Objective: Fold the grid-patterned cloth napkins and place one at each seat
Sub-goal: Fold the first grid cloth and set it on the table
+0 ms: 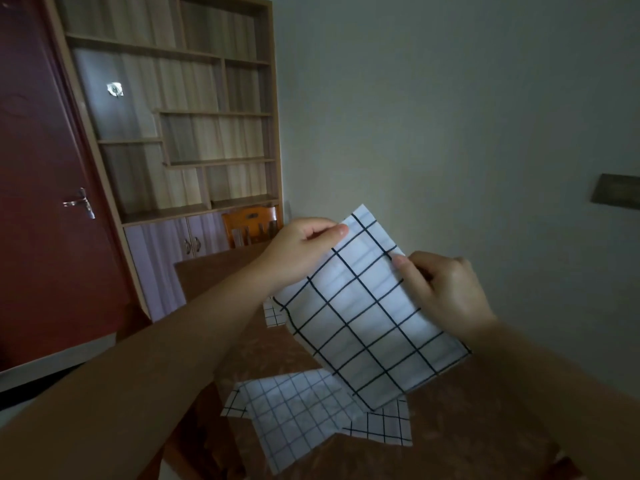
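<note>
A white napkin with a black grid (367,317) hangs in the air above the brown table (467,420), folded into a long rectangle. My left hand (301,251) pinches its upper left edge between thumb and fingers. My right hand (446,289) pinches the right edge a little lower. Under it, more grid napkins (294,414) lie spread and overlapping on the table near me. A small folded grid napkin (273,315) rests farther back on the table, partly hidden behind the held one.
An orange wooden chair (251,225) stands at the table's far end. Behind it is a wooden shelf unit with lower cabinets (173,244), and a dark red door (41,202) at the left. A grey wall runs along the right.
</note>
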Motion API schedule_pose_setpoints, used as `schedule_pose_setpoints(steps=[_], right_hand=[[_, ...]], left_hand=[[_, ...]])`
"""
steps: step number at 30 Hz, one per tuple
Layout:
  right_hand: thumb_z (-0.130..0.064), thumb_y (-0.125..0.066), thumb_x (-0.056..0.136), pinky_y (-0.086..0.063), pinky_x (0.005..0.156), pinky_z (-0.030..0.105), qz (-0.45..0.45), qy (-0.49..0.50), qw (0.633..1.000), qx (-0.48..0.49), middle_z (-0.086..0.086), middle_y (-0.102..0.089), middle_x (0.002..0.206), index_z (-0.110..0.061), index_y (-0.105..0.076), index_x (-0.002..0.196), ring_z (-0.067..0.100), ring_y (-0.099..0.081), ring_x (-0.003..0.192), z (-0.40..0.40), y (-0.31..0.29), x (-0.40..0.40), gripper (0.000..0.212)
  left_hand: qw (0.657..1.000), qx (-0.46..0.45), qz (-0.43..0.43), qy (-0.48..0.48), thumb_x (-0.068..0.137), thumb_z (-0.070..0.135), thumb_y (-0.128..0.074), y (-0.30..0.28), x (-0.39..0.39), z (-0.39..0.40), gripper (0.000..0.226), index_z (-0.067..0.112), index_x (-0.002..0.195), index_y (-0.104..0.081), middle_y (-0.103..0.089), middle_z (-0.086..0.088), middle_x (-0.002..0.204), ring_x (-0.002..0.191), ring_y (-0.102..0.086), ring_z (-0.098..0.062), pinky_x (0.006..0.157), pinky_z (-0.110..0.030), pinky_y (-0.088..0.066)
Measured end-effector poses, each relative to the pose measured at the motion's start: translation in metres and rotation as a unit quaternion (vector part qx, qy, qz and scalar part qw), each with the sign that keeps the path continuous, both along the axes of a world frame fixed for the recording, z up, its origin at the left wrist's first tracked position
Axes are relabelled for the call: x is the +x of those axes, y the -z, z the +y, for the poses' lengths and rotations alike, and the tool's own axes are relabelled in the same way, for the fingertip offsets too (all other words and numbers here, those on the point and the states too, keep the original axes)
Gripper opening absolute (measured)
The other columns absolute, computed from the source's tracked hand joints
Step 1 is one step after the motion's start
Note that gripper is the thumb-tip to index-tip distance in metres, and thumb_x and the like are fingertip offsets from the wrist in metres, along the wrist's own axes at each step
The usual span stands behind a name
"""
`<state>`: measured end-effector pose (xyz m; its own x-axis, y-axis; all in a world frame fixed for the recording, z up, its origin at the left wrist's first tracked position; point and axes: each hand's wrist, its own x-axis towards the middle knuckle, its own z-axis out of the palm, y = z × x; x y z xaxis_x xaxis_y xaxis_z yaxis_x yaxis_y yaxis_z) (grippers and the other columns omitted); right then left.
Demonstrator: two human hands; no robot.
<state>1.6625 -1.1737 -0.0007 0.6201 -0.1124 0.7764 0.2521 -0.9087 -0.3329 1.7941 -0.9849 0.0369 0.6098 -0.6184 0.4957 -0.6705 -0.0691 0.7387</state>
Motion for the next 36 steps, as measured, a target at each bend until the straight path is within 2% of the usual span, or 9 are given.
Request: schedule_pose_setpoints(steps=[10, 16, 22, 24, 25, 27, 29, 34, 36], right_hand=[[-0.046, -0.046, 0.096, -0.027, 0.043, 0.028, 0.087, 0.011, 0.996, -0.007, -0.002, -0.028, 0.038, -0.018, -0.028, 0.046, 0.013, -0.03, 0.034, -0.014, 0.008, -0.009, 0.061], [-0.057, -0.052, 0.09, -0.031, 0.043, 0.025, 0.152, -0.011, 0.987, 0.05, -0.002, -0.034, 0.042, -0.008, -0.037, 0.051, 0.009, -0.033, 0.038, -0.004, -0.001, -0.016, 0.064], [-0.033, -0.058, 0.094, -0.021, 0.042, 0.019, 0.135, -0.094, 0.976, 0.144, -0.002, -0.019, 0.046, -0.016, -0.026, 0.048, 0.011, -0.018, 0.041, 0.013, -0.021, -0.01, 0.059], [-0.033, -0.058, 0.094, -0.02, 0.042, 0.021, 0.135, -0.105, 0.969, 0.178, 0.0, -0.019, 0.046, -0.016, -0.025, 0.048, 0.012, -0.018, 0.04, 0.01, -0.027, -0.013, 0.059], [-0.033, -0.058, 0.094, -0.02, 0.043, 0.022, 0.127, -0.107, 0.964, 0.207, 0.002, -0.021, 0.047, -0.013, -0.026, 0.048, 0.014, -0.019, 0.041, 0.007, -0.029, -0.015, 0.059], [-0.035, -0.057, 0.094, -0.027, 0.046, 0.023, 0.1, -0.11, 0.949, 0.279, 0.011, -0.029, 0.05, 0.004, -0.032, 0.052, 0.017, -0.029, 0.046, 0.001, -0.03, -0.014, 0.062], [-0.039, -0.056, 0.094, -0.038, 0.052, 0.028, 0.082, -0.094, 0.938, 0.324, 0.027, -0.044, 0.056, 0.018, -0.047, 0.065, 0.021, -0.045, 0.053, -0.002, -0.026, -0.008, 0.065], [-0.041, -0.053, 0.096, -0.028, 0.04, 0.022, 0.051, 0.011, 0.949, 0.311, 0.015, -0.038, 0.052, 0.01, -0.043, 0.06, 0.019, -0.035, 0.045, -0.005, -0.011, 0.003, 0.064], [-0.041, -0.054, 0.095, -0.024, 0.037, 0.021, 0.052, 0.017, 0.951, 0.305, 0.008, -0.029, 0.049, -0.005, -0.035, 0.054, 0.015, -0.026, 0.04, -0.005, -0.008, 0.001, 0.058]], left_hand=[[0.998, -0.007, -0.058, -0.018, 0.099, 0.026, -0.053, 0.0, 0.009, 0.01, 0.043, -0.01, 0.076, -0.054, -0.03, -0.006, 0.064, 0.06, -0.034, -0.013, 0.061, -0.026, -0.032], [0.998, 0.004, -0.068, 0.006, 0.098, 0.027, -0.054, 0.001, 0.005, 0.004, 0.036, 0.005, 0.071, -0.061, -0.034, 0.003, 0.061, 0.059, -0.038, -0.005, 0.06, -0.018, -0.035], [0.996, 0.046, -0.077, 0.009, 0.097, 0.031, -0.056, -0.006, 0.009, 0.012, 0.034, 0.01, 0.072, -0.064, -0.042, 0.001, 0.06, 0.059, -0.043, -0.01, 0.062, -0.025, -0.037], [0.999, -0.006, 0.007, -0.036, 0.097, 0.04, -0.05, -0.006, 0.002, 0.021, 0.026, 0.028, 0.085, -0.068, -0.06, 0.012, 0.072, 0.068, -0.056, -0.004, 0.068, -0.025, -0.042], [0.987, -0.061, 0.148, -0.028, 0.097, 0.05, -0.041, -0.004, 0.0, 0.024, 0.034, 0.029, 0.095, -0.068, -0.067, 0.008, 0.087, 0.083, -0.062, -0.007, 0.072, -0.029, -0.046], [0.86, -0.172, 0.472, 0.088, 0.087, 0.073, -0.029, 0.009, -0.005, 0.026, 0.072, 0.018, 0.114, -0.068, -0.07, -0.011, 0.114, 0.107, -0.064, -0.026, 0.088, -0.046, -0.049], [0.798, -0.181, 0.565, 0.112, 0.077, 0.085, -0.026, 0.026, -0.016, 0.019, 0.093, 0.013, 0.122, -0.066, -0.066, -0.017, 0.124, 0.116, -0.061, -0.035, 0.101, -0.055, -0.042], [0.951, 0.036, 0.305, 0.017, 0.085, 0.062, -0.056, 0.05, -0.038, 0.002, 0.058, 0.02, 0.123, -0.064, -0.068, -0.006, 0.122, 0.112, -0.064, -0.025, 0.1, -0.045, -0.049], [0.969, 0.041, 0.244, 0.025, 0.092, 0.038, -0.064, 0.052, -0.034, 0.003, 0.035, 0.011, 0.113, -0.07, -0.072, -0.011, 0.11, 0.101, -0.069, -0.023, 0.096, -0.042, -0.053]])
